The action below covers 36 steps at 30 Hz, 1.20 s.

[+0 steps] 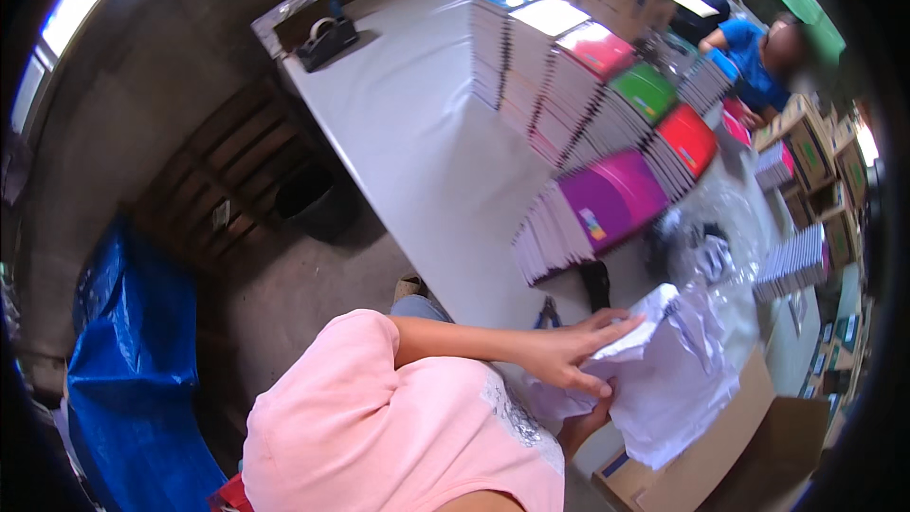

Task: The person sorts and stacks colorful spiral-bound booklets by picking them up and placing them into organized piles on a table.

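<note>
A large sheet of crumpled white paper (678,374) is between my hands at the table's near edge, beside an open cardboard box. My left hand (569,353) lies over its left edge, fingers reaching along the paper and thumb bent below, gripping it. Lower down, my right hand (595,417) pinches the same paper; part of its fingers is hidden behind the sheet. Just beyond my left hand lie a dark-handled tool that looks like pliers (547,313) and a black item (595,284) I cannot make out. A purple spiral notebook (614,197) tops the nearest stack.
Tall stacks of spiral notebooks (569,85) stand across the white table (389,123). The open cardboard box (701,460) is at lower right. A tape dispenser (327,41) sits at the far left corner. Clear plastic (730,237) lies right. A person in blue (754,52) works opposite.
</note>
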Each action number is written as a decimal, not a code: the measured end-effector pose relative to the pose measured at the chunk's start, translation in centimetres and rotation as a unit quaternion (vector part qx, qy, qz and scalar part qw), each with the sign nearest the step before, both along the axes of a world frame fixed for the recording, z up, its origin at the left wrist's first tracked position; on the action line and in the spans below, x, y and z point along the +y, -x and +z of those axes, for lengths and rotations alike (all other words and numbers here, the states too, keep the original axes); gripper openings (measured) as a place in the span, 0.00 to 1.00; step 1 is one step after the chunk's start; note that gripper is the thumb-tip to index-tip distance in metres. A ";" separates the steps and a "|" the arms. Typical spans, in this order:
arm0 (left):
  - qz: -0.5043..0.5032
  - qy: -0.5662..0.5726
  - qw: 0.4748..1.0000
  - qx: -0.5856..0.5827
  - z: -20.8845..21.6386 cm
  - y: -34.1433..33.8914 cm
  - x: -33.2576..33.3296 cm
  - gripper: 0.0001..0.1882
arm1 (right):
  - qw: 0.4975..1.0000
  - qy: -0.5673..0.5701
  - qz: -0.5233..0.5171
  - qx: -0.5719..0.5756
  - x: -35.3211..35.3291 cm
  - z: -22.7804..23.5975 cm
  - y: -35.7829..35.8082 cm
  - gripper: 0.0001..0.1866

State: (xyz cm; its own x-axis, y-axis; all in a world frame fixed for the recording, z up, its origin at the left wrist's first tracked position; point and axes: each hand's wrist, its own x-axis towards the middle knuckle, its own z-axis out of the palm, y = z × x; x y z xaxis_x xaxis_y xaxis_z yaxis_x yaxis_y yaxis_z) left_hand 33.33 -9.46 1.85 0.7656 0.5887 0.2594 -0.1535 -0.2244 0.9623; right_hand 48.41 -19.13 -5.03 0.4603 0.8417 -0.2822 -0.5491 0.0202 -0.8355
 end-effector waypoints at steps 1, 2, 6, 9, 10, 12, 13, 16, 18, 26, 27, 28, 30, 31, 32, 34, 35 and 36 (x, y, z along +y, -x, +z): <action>0.012 -0.025 1.000 -0.009 0.4 1.5 0.2 0.49 | 0.999 0.005 0.012 -0.050 0.3 0.6 1.2 0.28; 0.023 -0.022 0.999 -0.013 1.0 3.1 0.5 0.49 | 0.995 0.009 0.020 -0.100 0.5 1.3 2.5 0.28; -0.050 -0.042 0.996 -0.059 1.8 8.4 2.5 0.46 | 0.994 -0.017 -0.048 -0.096 1.7 3.1 7.9 0.24; -0.145 -0.049 0.984 -0.086 3.4 12.9 4.1 0.44 | 0.984 -0.014 -0.080 -0.161 2.4 3.1 11.4 0.24; -0.168 -0.043 0.981 -0.090 4.0 14.4 4.9 0.44 | 0.978 -0.006 -0.100 -0.180 2.4 3.0 12.7 0.24; -0.179 -0.038 0.979 -0.090 4.7 17.6 6.3 0.42 | 0.965 0.014 -0.126 -0.231 2.4 2.5 15.6 0.23; -0.150 -0.086 0.977 -0.128 4.6 18.9 7.1 0.41 | 0.954 0.023 -0.141 -0.263 2.3 2.0 17.0 0.23; -0.119 -0.102 0.985 -0.076 5.1 24.1 9.9 0.42 | 0.917 0.064 -0.147 -0.366 2.9 1.2 22.3 0.23; -0.063 -0.078 0.995 0.018 5.1 27.9 11.4 0.43 | 0.924 0.099 -0.076 -0.362 6.3 3.4 26.1 0.23; 0.273 -0.029 0.946 0.172 -4.5 39.6 18.3 0.50 | 0.818 0.094 0.378 -0.422 12.0 -2.4 26.6 0.35; 0.266 -0.001 0.943 0.201 -5.4 41.2 18.3 0.48 | 0.810 0.148 0.438 -0.362 11.2 -1.4 25.1 0.34; 0.260 0.030 0.937 0.231 -6.1 42.0 18.3 0.46 | 0.817 0.179 0.387 -0.388 10.1 -1.2 22.8 0.33; 0.295 0.051 0.932 0.206 -7.7 42.0 17.9 0.45 | 0.769 0.260 0.244 -0.530 6.6 -3.3 16.6 0.33; 0.323 0.065 0.926 0.184 -8.0 41.8 18.0 0.44 | 0.697 0.306 0.147 -0.632 5.1 -5.3 14.4 0.34; 0.329 0.062 0.923 0.190 -8.3 42.0 17.9 0.44 | 0.658 0.350 0.113 -0.657 5.8 -3.7 14.2 0.36; 0.324 0.086 0.930 0.150 -8.5 42.0 17.8 0.44 | 0.614 0.389 0.077 -0.683 6.8 -3.0 12.6 0.38; 0.322 0.094 0.931 0.143 -8.6 41.6 18.1 0.44 | 0.624 0.362 0.106 -0.684 6.4 -5.6 10.8 0.39; 0.327 0.092 0.930 0.140 -8.6 41.4 18.2 0.44 | 0.631 0.329 0.139 -0.688 7.3 -5.9 10.0 0.39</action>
State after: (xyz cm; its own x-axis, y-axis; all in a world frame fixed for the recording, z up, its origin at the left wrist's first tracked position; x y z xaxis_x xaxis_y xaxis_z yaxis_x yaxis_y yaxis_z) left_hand -8.04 8.73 -6.71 0.2497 0.9672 -0.0474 0.2195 -0.0089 0.9756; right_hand 38.44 -11.84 -10.89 0.5107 0.8531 -0.1069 0.8008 -0.5172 -0.3019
